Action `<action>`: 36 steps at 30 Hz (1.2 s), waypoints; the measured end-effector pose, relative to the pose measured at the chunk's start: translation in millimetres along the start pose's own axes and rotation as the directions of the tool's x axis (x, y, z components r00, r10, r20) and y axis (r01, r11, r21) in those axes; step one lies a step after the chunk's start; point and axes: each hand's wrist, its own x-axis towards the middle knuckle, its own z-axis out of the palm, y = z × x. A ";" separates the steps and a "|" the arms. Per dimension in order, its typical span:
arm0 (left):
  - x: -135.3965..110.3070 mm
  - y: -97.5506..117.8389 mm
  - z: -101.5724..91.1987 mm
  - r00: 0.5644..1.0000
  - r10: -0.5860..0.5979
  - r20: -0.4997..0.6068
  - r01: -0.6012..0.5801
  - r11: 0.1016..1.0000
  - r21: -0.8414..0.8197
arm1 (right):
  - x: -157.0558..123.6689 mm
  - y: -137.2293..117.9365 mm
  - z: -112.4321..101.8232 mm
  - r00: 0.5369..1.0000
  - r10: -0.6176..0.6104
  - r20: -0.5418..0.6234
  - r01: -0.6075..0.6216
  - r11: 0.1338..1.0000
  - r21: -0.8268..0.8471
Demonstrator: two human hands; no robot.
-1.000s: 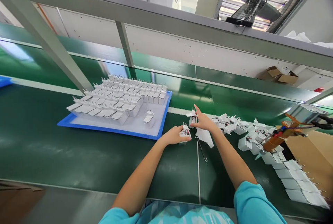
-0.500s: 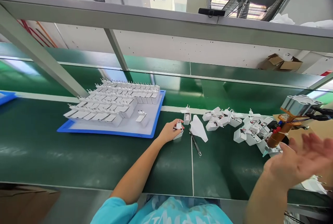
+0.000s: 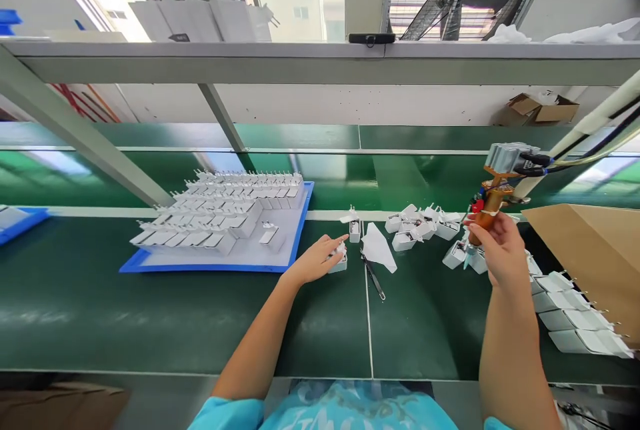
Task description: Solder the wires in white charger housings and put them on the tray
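My left hand (image 3: 316, 259) rests on the bench with its index finger stretched over a small white plastic housing (image 3: 339, 265); the other fingers lie along its near side. My right hand (image 3: 501, 250) is closed round the orange-brown barrel of a glue dispenser (image 3: 487, 215), whose teal tip points down over a heap of housings. Beside the left hand stands another white housing (image 3: 355, 230) with its lid raised. Black tweezers (image 3: 373, 277) and a white sheet of paper (image 3: 379, 248) lie between my hands.
Left of my hands, a blue-edged tray (image 3: 295, 237) carries rows of closed white housings. More housings (image 3: 415, 227) are piled behind the paper. At right, a row of housings (image 3: 575, 313) lies by a cardboard box (image 3: 590, 250). A metal frame (image 3: 320, 67) crosses above the bench.
My right hand has gone from open and empty to gripping the glue dispenser, which has moved left. My left hand stays at the housing, its index finger now stretched out. The view has tilted up.
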 end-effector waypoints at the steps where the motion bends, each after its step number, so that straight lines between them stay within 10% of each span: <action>1: -0.8 1.7 -1.0 1.000 -0.011 0.010 0.011 1.000 0.001 | -1.1 -4.7 6.7 0.998 0.034 0.057 -0.033 0.999 -0.015; 11: -3.1 4.8 14.8 0.991 -0.097 -0.093 0.095 0.995 -0.030 | -30.1 -69.7 86.5 0.780 -0.010 0.626 0.021 1.000 -0.011; 21: -0.3 -12.6 25.1 0.995 -0.094 -0.039 0.087 0.986 -0.142 | -30.0 -66.4 102.1 0.799 -0.019 0.601 -0.028 0.997 0.068; 30: -4.6 -17.1 33.2 0.998 0.041 -0.045 -0.030 0.976 0.214 | -19.5 -60.5 100.3 0.843 -0.021 0.537 -0.027 0.996 0.081; 36: -10.7 -29.0 22.6 0.934 -0.002 -0.357 0.110 0.953 0.284 | -14.9 -61.3 101.2 0.888 0.028 0.459 -0.058 0.997 0.052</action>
